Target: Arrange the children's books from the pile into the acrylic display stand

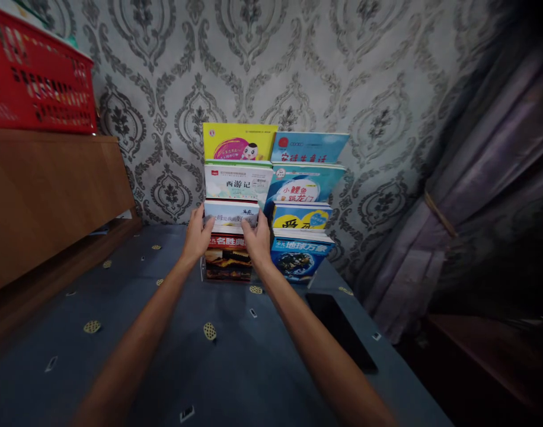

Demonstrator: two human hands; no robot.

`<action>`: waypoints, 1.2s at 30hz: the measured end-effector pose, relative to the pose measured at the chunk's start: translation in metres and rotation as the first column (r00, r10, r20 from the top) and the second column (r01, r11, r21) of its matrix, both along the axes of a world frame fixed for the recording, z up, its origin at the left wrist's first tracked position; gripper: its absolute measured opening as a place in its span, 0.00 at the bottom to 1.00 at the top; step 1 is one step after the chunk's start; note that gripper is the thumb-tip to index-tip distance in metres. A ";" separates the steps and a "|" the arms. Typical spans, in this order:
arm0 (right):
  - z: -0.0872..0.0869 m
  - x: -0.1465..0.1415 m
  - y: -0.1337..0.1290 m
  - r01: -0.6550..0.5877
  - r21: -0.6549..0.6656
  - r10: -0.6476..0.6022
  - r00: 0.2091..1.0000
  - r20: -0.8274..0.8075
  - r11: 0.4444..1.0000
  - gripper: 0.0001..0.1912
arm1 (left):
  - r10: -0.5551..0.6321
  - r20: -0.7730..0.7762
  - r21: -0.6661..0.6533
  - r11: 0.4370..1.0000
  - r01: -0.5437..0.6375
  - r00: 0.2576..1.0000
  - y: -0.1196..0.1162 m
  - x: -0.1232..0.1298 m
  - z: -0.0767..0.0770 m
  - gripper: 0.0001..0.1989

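Two columns of books stand in stepped rows against the wall. My left hand (197, 235) and my right hand (257, 236) grip the side edges of a pale blue-white book (229, 212) in the left column, thumbs on its front cover. Below it stands a red book with a dark landscape photo (229, 264). Behind it rise a white book (236, 181) and a yellow book (240, 139). In the right column are a blue book with a globe (298, 261), a yellow-and-blue book (293, 218), a teal book (318, 181) and a light blue book (334, 145).
A dark flat slab (340, 329) lies on the blue patterned tabletop (165, 367), right of my right forearm. At the left, a red plastic basket (53, 89) sits on a wooden cabinet (53, 196). A tied curtain (414, 267) hangs at the right.
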State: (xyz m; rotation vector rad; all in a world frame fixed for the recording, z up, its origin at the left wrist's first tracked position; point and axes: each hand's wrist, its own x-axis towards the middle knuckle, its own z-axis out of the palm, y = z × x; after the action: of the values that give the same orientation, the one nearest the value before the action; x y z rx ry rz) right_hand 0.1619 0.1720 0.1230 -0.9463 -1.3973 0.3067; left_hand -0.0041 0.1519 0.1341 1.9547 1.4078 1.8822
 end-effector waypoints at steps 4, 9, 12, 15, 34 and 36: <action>0.003 0.000 0.003 0.026 -0.073 -0.026 1.000 -0.009 0.997 0.32 | -0.030 0.020 -0.021 0.999 0.031 0.999 0.002 -0.004 0.001 0.24; 0.003 0.000 0.001 -0.016 -0.048 0.015 1.000 -0.021 0.999 0.31 | -0.076 0.055 -0.024 0.997 0.078 0.996 0.004 -0.005 0.001 0.24; 0.000 -0.001 0.000 -0.013 -0.007 0.013 1.000 0.001 1.000 0.31 | -0.079 0.074 -0.020 0.997 0.081 0.994 0.002 -0.003 0.001 0.25; -0.003 -0.001 0.001 0.013 0.028 -0.014 0.999 0.038 1.000 0.33 | -0.064 0.073 -0.035 0.997 0.067 0.995 0.000 -0.001 0.002 0.25; 0.041 -0.003 0.001 0.160 0.035 -0.163 0.980 0.112 0.987 0.37 | 0.079 -0.018 0.006 0.997 -0.079 0.997 0.028 -0.017 0.033 0.25; 0.049 -0.007 0.005 0.167 -0.003 -0.166 0.979 0.121 0.986 0.37 | 0.052 -0.048 0.045 0.998 -0.049 0.998 0.039 -0.022 0.044 0.25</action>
State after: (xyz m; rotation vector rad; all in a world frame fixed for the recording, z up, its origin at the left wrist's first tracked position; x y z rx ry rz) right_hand 0.1547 0.1772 0.1723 -1.1003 -1.4156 0.1348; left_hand -0.0261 0.1909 0.1777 2.0171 1.4543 1.9152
